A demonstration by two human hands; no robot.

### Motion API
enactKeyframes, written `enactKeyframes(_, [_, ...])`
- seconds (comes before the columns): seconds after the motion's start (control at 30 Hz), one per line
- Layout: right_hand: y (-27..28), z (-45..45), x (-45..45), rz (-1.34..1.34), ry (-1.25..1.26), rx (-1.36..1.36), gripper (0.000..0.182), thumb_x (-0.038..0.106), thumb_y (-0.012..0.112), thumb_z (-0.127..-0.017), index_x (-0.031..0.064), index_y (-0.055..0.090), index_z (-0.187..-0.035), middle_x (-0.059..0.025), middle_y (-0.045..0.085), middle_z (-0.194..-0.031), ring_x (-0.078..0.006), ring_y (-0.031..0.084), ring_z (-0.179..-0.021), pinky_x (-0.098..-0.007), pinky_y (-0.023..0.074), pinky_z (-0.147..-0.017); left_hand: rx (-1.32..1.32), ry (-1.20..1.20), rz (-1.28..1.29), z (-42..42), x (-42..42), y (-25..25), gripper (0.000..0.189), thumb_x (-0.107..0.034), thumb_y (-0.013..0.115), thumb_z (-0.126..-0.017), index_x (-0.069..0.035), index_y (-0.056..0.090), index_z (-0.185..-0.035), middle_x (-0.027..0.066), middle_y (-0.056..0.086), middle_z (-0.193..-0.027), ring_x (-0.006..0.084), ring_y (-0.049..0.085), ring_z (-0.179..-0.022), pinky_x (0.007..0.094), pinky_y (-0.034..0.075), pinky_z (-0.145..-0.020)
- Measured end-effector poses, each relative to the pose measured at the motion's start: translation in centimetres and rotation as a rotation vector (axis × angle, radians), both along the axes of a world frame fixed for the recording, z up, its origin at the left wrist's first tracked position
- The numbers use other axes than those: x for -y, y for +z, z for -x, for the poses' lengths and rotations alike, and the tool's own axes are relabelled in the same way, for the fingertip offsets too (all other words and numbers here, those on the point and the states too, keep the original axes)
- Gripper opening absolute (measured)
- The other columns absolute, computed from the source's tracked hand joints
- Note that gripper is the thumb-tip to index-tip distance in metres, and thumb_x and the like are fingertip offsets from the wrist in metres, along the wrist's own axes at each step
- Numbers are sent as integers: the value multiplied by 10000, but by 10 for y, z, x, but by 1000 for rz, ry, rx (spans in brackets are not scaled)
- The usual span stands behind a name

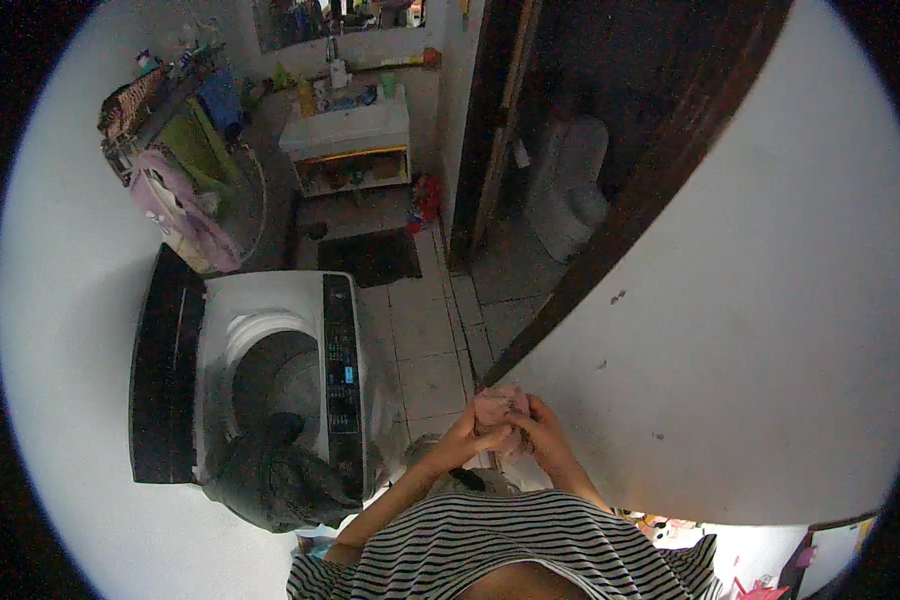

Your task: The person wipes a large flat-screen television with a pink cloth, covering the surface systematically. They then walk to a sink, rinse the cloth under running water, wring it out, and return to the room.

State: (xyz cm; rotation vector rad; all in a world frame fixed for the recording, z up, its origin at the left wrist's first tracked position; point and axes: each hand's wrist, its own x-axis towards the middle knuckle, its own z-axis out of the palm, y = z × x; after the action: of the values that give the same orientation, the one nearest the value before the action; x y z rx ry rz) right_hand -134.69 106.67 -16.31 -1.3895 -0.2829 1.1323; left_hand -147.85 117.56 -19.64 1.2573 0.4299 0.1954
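A small pink cloth (501, 405) is held between my two hands in front of my body. My left hand (465, 439) grips its left side, and my right hand (538, 429) has its fingers on the right side. The cloth is crumpled and partly hidden by the fingers. To the left stands a top-loading washing machine (262, 289), its dark lid (166, 375) raised against the wall. Dark clothing (281, 480) hangs over the front left corner of the machine and partly into its drum (281, 382).
A white wall (720, 300) rises close on my right, beside a doorway with a toilet (570, 187) beyond it. Ahead are a washbasin cabinet (349, 131) and a dark floor mat (371, 256). Towels (187, 202) hang at the left, and the floor is tiled (424, 322).
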Motion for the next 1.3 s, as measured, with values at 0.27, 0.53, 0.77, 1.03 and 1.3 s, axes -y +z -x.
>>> enactKeyframes(0.27, [-13, -45, -54, 39, 60, 30, 348, 174, 614, -849, 33, 525, -1154, -55, 579, -1013, -171, 568, -908, -298, 474, -778, -128, -91, -67, -38, -72, 10, 493, -365, 576, -897, -82, 407, -1264, 83, 507, -1218, 194, 481, -1134, 335, 415, -932])
enactKeyframes(0.53, [-24, -103, -176, 171, -79, 64, 371, 213, 603, -846, 50, 533, -1172, -92, 555, -1094, -237, 569, -965, -344, 482, -804, -21, 135, 264, -84, -237, -33, 558, -407, 546, -902, -86, 396, -1334, 101, 531, -1195, 212, 518, -1099, 330, 420, -934])
enactKeyframes(0.77, [-5, -163, -288, 86, -110, 43, 344, 113, 523, -839, 34, 546, -1173, -56, 556, -1145, -195, 528, -1060, -321, 439, -879, -44, 278, 180, -109, -385, -33, 471, -323, 536, -911, -92, 435, -1310, 84, 485, -1272, 236, 507, -1122, 371, 431, -924])
enactKeyframes(1.03, [70, -178, -423, 30, 27, 114, 316, 100, 485, -817, 33, 572, -1114, -68, 585, -1095, -194, 550, -1017, -329, 438, -882, -68, 409, 169, -120, -471, -43, 384, -249, 542, -904, -81, 473, -1243, 84, 528, -1190, 199, 543, -1006, 330, 445, -857])
enactKeyframes(1.3, [1, -259, -481, -34, -45, 65, 322, 99, 480, -809, 20, 564, -1110, -86, 583, -1086, -209, 558, -1013, -355, 473, -870, -5, 479, 142, -164, -546, -6, 398, -201, 555, -885, -81, 462, -1252, 95, 510, -1196, 210, 540, -1019, 341, 462, -839])
